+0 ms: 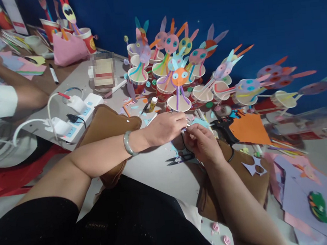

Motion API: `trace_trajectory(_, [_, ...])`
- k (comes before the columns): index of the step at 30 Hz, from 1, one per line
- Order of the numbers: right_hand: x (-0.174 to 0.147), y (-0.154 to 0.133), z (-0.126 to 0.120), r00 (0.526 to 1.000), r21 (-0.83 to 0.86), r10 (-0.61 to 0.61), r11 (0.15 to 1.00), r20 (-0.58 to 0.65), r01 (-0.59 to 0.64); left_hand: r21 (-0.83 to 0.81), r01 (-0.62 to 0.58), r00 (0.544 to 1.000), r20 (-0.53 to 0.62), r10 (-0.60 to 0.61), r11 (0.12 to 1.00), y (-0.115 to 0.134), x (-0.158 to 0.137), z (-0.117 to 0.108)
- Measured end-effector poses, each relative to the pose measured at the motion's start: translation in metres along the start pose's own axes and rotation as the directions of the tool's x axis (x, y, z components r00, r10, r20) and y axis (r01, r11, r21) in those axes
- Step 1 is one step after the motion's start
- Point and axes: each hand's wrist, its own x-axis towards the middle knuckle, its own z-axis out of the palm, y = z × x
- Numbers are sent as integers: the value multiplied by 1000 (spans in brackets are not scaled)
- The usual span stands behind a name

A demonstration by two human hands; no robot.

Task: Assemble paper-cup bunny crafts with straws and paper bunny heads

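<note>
Left hand (pixel 167 129) and right hand (pixel 203 141) together over the tabletop (pixel 151 171); right fingertips pinch a small pale piece (pixel 188 125) between the two, identity unclear, left grip cannot be told. Black snips (pixel 181 159) lie just nearer the body, a glue gun (pixel 225 130) beside the right hand.

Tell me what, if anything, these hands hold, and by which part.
Left hand and right hand seem to pinch a small whitish piece; what it is, and by which part, cannot be told.
</note>
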Motion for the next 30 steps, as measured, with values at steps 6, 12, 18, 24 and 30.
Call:
trace_trajectory(6, [1,-1,-10,980,-125,-196,974,-33,190,-452,161,978,-47,-204,877,-7,4,10])
trace_trajectory(12, [-4,-5,-8,974,-240,-227,945,13,223,-661,239,958,40,-284,711,-14,8,20])
trace_trajectory(18, [-4,-4,-8,983,-278,-182,943,37,185,-607,278,957,109,-269,744,-15,7,18])
trace_trajectory(24, [2,5,-19,996,-377,-28,924,88,59,-228,248,954,225,-197,942,-20,1,11])
trace_trajectory(30, [7,13,-21,996,-545,-48,834,78,83,-13,145,930,344,-132,989,-14,-4,9])
